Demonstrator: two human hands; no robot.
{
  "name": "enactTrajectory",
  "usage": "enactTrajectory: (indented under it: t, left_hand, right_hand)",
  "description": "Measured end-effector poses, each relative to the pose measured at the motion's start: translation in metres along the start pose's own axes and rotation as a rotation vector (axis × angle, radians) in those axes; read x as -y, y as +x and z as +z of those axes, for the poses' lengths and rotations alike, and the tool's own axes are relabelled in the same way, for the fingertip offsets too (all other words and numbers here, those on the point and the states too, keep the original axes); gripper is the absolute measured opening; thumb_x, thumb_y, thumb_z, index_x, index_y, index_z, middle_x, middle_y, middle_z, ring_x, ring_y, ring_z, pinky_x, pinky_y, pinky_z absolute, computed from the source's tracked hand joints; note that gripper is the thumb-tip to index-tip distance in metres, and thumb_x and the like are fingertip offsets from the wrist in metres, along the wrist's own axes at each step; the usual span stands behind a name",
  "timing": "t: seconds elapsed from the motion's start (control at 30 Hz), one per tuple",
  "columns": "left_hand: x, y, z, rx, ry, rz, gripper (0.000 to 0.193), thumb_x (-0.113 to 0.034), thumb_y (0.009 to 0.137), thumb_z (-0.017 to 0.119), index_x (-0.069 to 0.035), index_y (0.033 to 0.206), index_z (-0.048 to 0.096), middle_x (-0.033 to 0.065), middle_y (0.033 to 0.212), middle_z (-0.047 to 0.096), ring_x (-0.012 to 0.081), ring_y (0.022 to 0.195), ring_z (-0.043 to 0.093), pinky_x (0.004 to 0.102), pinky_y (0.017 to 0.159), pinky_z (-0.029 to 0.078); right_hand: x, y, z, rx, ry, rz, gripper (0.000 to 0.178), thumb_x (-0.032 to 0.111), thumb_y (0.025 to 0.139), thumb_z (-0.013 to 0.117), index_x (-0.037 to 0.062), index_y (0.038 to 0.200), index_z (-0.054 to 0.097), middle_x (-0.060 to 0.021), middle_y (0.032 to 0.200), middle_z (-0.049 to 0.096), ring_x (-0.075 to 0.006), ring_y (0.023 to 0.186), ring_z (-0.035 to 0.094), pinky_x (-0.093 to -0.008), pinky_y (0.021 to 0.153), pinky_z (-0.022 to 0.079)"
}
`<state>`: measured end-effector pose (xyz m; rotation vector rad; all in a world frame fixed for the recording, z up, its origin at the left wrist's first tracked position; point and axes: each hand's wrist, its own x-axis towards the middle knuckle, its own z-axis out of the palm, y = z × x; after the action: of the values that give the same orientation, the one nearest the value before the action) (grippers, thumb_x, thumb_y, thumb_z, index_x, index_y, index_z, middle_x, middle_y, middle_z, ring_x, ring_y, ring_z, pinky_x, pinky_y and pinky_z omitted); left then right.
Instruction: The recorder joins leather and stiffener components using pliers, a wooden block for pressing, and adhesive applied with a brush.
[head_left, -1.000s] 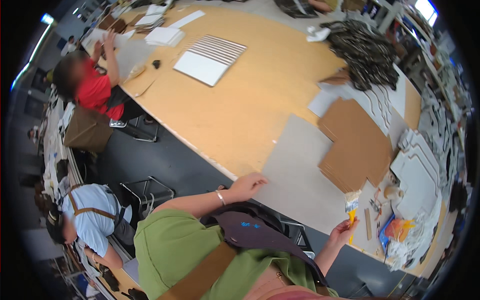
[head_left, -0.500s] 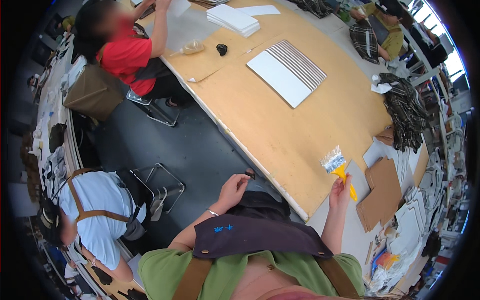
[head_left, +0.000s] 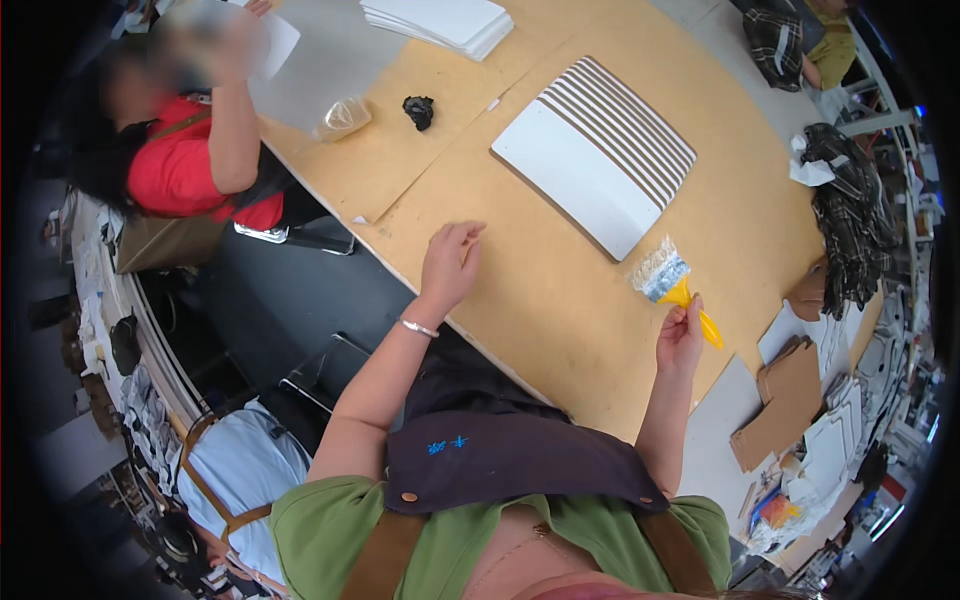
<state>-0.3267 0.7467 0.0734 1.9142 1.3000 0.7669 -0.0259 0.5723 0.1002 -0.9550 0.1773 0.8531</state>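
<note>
My right hand (head_left: 679,343) is closed round the yellow handle of a flat paintbrush (head_left: 675,288), whose bristles are coated with something white. The bristle end points up and left, close to the lower right corner of a fanned set of white pieces (head_left: 580,180). Those pieces overlap on the table, so that brown edges show as stripes along their far right half. Over the near edge of the table reaches my left hand (head_left: 452,262), its fingers stretched out and nothing visible in them. It is apart from the white pieces.
The tan table (head_left: 530,315) carries a crumpled black lump (head_left: 418,112), a clear bag (head_left: 342,119) and a white stack (head_left: 440,22). Brown boards (head_left: 778,405) and dark plaid cloth (head_left: 848,220) lie right. A person in red (head_left: 185,165) sits left; another in light blue (head_left: 240,480) is lower left.
My left hand has moved up from beside the table's edge to over the table. The brush in my right hand is nearer the white pieces. The whole view has shifted.
</note>
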Motion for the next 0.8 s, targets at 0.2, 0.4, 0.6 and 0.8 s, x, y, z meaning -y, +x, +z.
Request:
enactTrajectory:
  t: [0.2, 0.4, 0.6, 0.8]
  left_hand:
    - [0.000, 0.111, 0.043, 0.208, 0.130, 0.117, 0.030, -0.008, 0.077, 0.063, -0.012, 0.107, 0.058, 0.0082, 0.111, 0.052, 0.0285, 0.105, 0.048, 0.0415, 0.088, 0.039]
    - [-0.011, 0.170, 0.087, 0.292, 0.183, 0.435, 0.039, -0.012, 0.078, 0.064, -0.015, 0.116, 0.053, 0.0088, 0.126, 0.043, 0.0290, 0.123, 0.038, 0.0455, 0.098, 0.032]
    - [-0.003, 0.210, 0.118, 0.330, 0.288, 0.584, 0.047, -0.025, 0.083, 0.060, -0.017, 0.128, 0.047, 0.0114, 0.140, 0.033, 0.0314, 0.133, 0.026, 0.0466, 0.107, 0.022]
    - [0.005, 0.215, 0.119, 0.370, 0.379, 0.576, 0.048, -0.036, 0.087, 0.052, -0.020, 0.132, 0.045, 0.0129, 0.144, 0.029, 0.0312, 0.135, 0.022, 0.0468, 0.108, 0.018]
  right_hand:
    - [-0.002, 0.007, 0.024, -0.164, -0.142, -0.194, 0.019, 0.010, 0.090, 0.056, -0.0003, 0.106, 0.054, -0.0047, 0.092, 0.056, -0.0057, 0.069, 0.052, -0.0167, 0.061, 0.048]
    - [0.007, 0.031, 0.065, -0.150, -0.560, -0.460, 0.018, 0.005, 0.086, 0.061, -0.0004, 0.103, 0.057, -0.0040, 0.093, 0.059, -0.0060, 0.071, 0.051, -0.0176, 0.063, 0.042]
    - [0.015, 0.100, 0.133, -0.087, -0.931, -0.689, 0.014, 0.006, 0.081, 0.068, 0.0005, 0.092, 0.063, -0.0036, 0.087, 0.063, -0.0071, 0.071, 0.055, -0.0193, 0.062, 0.043]
    - [-0.010, 0.141, 0.181, 0.233, -1.266, -0.533, 0.012, 0.006, 0.076, 0.071, 0.0031, 0.087, 0.065, -0.0007, 0.077, 0.064, -0.0071, 0.065, 0.055, -0.0211, 0.058, 0.043]
